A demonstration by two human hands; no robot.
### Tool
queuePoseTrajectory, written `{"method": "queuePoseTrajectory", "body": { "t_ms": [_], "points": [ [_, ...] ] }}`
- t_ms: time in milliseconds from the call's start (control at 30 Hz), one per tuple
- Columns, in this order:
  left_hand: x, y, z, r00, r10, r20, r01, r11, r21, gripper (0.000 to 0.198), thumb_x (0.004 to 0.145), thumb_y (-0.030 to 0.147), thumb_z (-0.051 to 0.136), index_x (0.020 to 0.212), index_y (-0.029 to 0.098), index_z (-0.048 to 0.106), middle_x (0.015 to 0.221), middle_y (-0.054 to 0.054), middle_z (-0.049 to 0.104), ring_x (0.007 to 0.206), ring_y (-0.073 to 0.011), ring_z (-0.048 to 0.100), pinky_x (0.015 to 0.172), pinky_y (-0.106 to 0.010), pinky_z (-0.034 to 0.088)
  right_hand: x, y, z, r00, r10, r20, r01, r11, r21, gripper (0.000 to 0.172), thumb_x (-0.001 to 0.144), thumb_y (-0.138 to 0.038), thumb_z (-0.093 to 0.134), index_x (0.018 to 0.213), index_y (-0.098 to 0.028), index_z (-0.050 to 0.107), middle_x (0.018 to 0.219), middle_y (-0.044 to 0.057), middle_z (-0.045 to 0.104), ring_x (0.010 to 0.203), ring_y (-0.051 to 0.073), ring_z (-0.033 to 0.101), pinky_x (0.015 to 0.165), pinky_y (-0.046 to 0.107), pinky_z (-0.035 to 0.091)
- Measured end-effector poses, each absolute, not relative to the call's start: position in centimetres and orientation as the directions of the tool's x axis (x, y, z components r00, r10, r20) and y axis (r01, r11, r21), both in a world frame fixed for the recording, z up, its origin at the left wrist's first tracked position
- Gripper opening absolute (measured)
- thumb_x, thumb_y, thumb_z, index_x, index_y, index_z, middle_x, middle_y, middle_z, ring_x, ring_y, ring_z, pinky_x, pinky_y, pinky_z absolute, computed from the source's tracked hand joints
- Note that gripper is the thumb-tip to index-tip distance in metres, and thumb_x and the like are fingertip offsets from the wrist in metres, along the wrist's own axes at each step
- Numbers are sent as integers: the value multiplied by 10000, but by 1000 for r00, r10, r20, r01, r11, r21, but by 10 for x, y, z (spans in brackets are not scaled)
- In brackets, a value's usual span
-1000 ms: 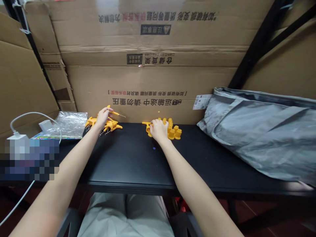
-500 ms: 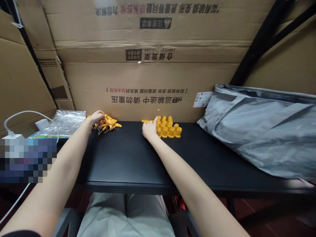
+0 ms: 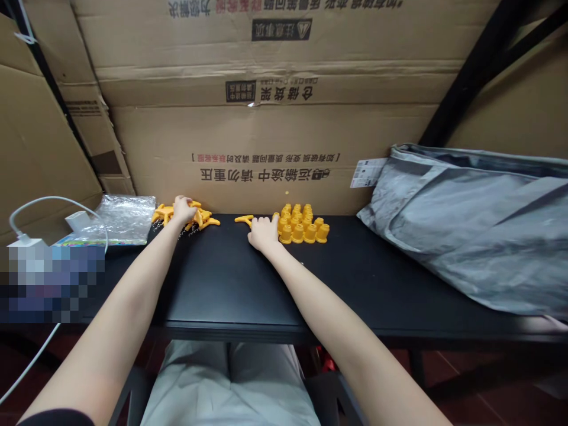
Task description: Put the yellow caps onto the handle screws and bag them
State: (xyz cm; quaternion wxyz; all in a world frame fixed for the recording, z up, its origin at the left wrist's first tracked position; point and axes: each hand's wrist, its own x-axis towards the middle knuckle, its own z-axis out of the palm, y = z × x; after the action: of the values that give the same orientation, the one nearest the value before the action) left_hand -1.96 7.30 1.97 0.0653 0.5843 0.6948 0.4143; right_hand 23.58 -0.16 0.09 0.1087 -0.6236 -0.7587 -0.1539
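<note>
Here, in the head view, the left hand (image 3: 183, 208) lay over the heap of orange handles (image 3: 203, 218) at the table's (image 3: 231, 284) back left, fingers bent; whether it gripped one could not be told; the right hand (image 3: 263, 233), fingers curled, was against the rows of yellow cups (image 3: 297, 234); a lone handle (image 3: 243, 219) showed behind it, its hold on that unclear; the bag (image 3: 465, 231) lay rightward.

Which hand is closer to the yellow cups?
Right. The right hand is just beside the yellow cups, on their left. The left hand is farther left, at the yellow handle pile.
</note>
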Motion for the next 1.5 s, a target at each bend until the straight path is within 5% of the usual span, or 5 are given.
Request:
{"method": "queuePoseTrajectory", "body": {
  "t_ms": [233, 500, 900, 1133, 1500],
  "points": [
    [-23, 53, 9, -44, 936, 350, 984, -21, 178, 642, 823, 198, 473, 1450, 180, 339, 1589, -121, 110, 1438, -344, 170, 1148, -552, 171, 240, -3, -1, -217, 913, 347, 976, 201, 81, 361, 823, -203, 471, 1138, -67, 584, 1081, 195, 658, 1043, 307, 573, 1010, 524, 199],
    [-12, 47, 8, -256, 943, 210, 931, 183, 316, 615, 929, 381, 222, 1519, 223, 146, 1595, -112, 29, 1459, -312, 13, 1130, -614, 93, 244, 0, -3, -234, 905, 355, 972, 228, 59, 313, 876, -194, 431, 1122, -71, 579, 1033, 187, 673, 1009, 296, 586, 1006, 520, 200],
    [16, 24, 22, -239, 878, 415, 908, 51, 416, 625, 891, 319, 420, 1489, 233, 256, 1595, -138, -9, 1451, -369, 6, 1106, -645, 140, 246, -9, 17, -254, 759, 600, 947, 322, -6, 436, 940, -227, 336, 1322, -90, 492, 1158, 195, 615, 1061, 292, 512, 1005, 509, 203],
    [51, -2, 33, 192, 846, 498, 867, -384, 317, 719, 835, 230, 527, 1484, 315, 231, 1547, -79, 281, 1391, -285, 324, 1090, -485, 335, 250, -11, 23, -363, 624, 692, 886, 462, 48, 428, 958, -200, 306, 1334, -152, 505, 1238, 160, 595, 1141, 252, 483, 1054, 483, 129],
    [59, -27, 17, 35, 852, 523, 952, -188, 242, 419, 907, 377, 442, 1297, 234, 499, 1087, -93, 691, 973, -245, 659, 806, -309, 477, 251, -11, 22, -484, 588, 648, 808, 585, 72, 343, 946, -212, 391, 1244, -160, 553, 1228, 149, 609, 1163, 238, 507, 1083, 496, 144]
  ]
}}
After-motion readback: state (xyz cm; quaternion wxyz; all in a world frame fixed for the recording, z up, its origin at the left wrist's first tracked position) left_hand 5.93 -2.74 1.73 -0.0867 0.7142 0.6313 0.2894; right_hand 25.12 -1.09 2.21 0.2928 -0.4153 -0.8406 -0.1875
